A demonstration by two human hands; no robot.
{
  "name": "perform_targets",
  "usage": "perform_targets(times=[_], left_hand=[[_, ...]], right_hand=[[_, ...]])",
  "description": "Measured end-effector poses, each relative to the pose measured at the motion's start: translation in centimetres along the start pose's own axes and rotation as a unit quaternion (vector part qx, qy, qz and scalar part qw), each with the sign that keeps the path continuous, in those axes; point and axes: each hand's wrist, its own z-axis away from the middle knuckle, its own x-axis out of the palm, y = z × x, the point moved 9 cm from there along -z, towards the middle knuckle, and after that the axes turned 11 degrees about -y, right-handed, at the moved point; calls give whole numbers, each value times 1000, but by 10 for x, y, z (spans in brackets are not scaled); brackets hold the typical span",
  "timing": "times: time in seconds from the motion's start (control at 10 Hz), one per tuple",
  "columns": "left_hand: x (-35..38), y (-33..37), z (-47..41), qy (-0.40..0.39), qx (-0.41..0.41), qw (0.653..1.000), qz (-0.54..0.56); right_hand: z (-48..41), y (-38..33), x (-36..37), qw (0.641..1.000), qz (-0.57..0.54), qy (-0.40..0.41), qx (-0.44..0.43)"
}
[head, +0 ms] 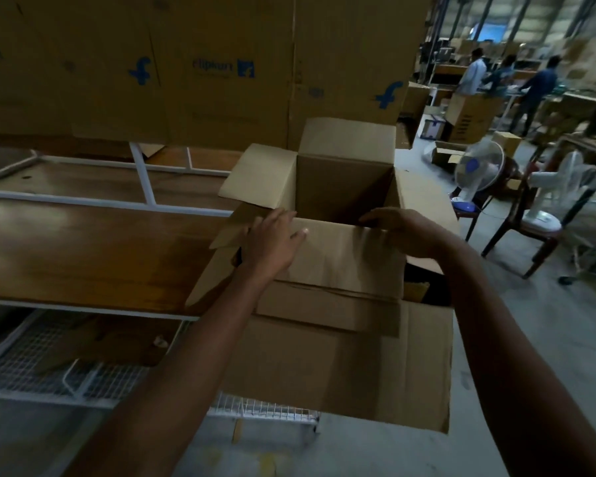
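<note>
An open brown cardboard box point(338, 187) stands at the right end of a wooden table point(83, 249), its flaps spread outward and its inside dark. My left hand point(272, 239) lies flat on the near flap point(344, 259), fingers straight, at the flap's left corner. My right hand point(403, 228) rests on the same flap's right upper edge, its fingers curling over the rim toward the inside. A larger flat sheet of cardboard point(341, 370) hangs below the flap toward me.
Large flattened printed cartons point(200, 63) stand behind the table. A white wire rack point(49, 370) sits under the table. To the right are two fans point(479, 170) on chairs, stacked boxes and several people working in the far aisle point(510, 80).
</note>
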Motion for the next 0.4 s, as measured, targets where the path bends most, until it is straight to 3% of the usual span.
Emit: perform_targets(times=[0.1,0.2,0.3,0.4], left_hand=[[-5,-8,7,-20,33,999,-8],[-8,-15,17,-39,60,997,-26],[-14,-28,32,-42,78,996,-28],[-27,-59,44,-23,59,998,-3]], right_hand=[[-6,-24,21,997,53,45,41],[-7,-33,51,977,121,90,150],[-3,-46,65,957,151,156,193],[-3,-63,75,959,111,175,191]])
